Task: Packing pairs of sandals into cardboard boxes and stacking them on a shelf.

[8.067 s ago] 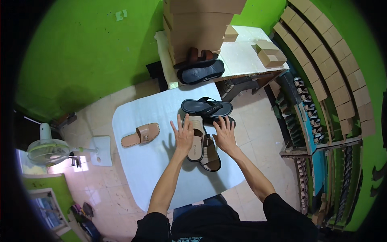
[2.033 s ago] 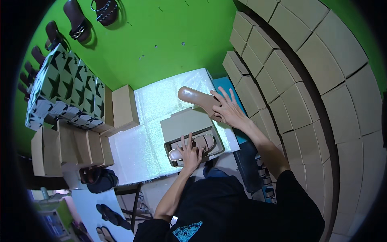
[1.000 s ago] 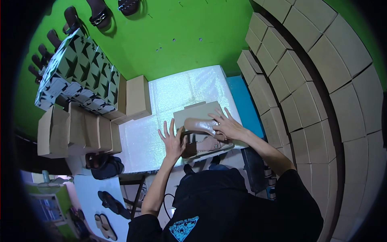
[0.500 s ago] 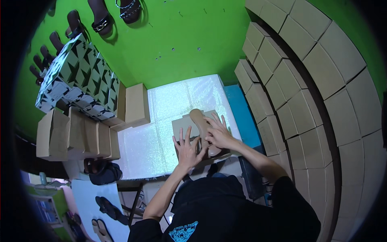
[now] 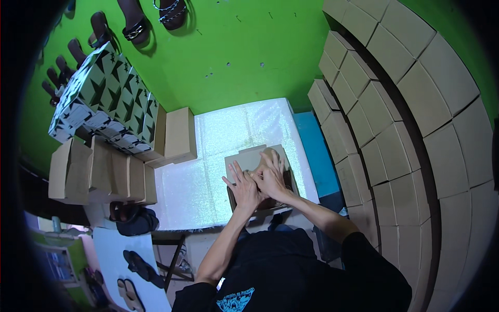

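A shallow cardboard box (image 5: 240, 160) stands open on the white-covered table in front of me. Inside it is a tan-soled sandal (image 5: 258, 168), mostly covered by my hands. My right hand (image 5: 272, 180) lies over the sandal, some fingers stretched along it and the thumb side bent inward, gripping it. At the box's left side, my left hand (image 5: 244, 191) has its fingers spread and stretched out, with its thumb side tucked beneath the right hand. The two hands touch or overlap. Whatever lies under the palms is hidden.
Star-patterned boxes (image 5: 122, 99) and plain cardboard boxes (image 5: 112, 169) are piled at the left. Tall stacks of brown boxes (image 5: 395, 145) line the right. Sandals (image 5: 136, 31) hang on the green wall. Dark sandals (image 5: 143, 269) lie on a white surface at lower left.
The sandal has gone down lower into the box and my hands cover more of it. My right hand has shifted left, over the left hand's thumb side.
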### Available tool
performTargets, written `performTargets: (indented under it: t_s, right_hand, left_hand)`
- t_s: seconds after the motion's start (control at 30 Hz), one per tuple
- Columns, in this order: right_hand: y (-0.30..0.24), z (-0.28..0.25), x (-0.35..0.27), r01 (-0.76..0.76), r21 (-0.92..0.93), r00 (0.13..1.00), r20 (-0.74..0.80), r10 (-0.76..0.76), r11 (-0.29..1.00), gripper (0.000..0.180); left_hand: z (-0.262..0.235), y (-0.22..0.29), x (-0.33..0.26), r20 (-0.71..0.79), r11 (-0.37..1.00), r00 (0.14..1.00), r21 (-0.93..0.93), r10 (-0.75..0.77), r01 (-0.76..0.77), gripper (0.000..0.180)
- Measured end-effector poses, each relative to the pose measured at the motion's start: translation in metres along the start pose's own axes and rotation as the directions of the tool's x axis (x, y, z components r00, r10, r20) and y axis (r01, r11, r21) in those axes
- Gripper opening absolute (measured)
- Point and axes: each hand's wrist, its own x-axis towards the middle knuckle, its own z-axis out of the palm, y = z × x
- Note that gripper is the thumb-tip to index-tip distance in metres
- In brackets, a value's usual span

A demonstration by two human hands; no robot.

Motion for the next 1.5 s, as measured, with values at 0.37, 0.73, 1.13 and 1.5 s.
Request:
performTargets:
  t_s: [0.37,0.73,1.13,1.5]
  right_hand:
    - [0.032,-0.047,0.008,0.193,-0.074,0.958,0.229,-0.172,0.978,0.036]
    - [0.072,-0.031,-0.021,0.530,-0.359,0.765,0.593,-0.251,0.768,0.062]
    - [0.102,-0.011,-0.042,0.395,-0.376,0.848,0.501,-0.175,0.838,0.040]
    - [0.117,-0.037,-0.046,0.245,-0.266,0.931,0.334,-0.150,0.932,0.039]
  left_hand:
    - [-0.034,-0.024,-0.007,0.012,0.988,0.990,0.057,0.141,-0.141,0.101]
    - [-0.011,-0.072,-0.009,0.210,0.888,0.866,-0.182,0.454,-0.422,0.103]
    - [0.029,-0.080,-0.014,0.235,0.945,0.917,-0.026,0.322,-0.325,0.066]
    - [0.031,-0.089,-0.040,0.009,0.987,0.987,-0.018,0.158,-0.158,0.053]
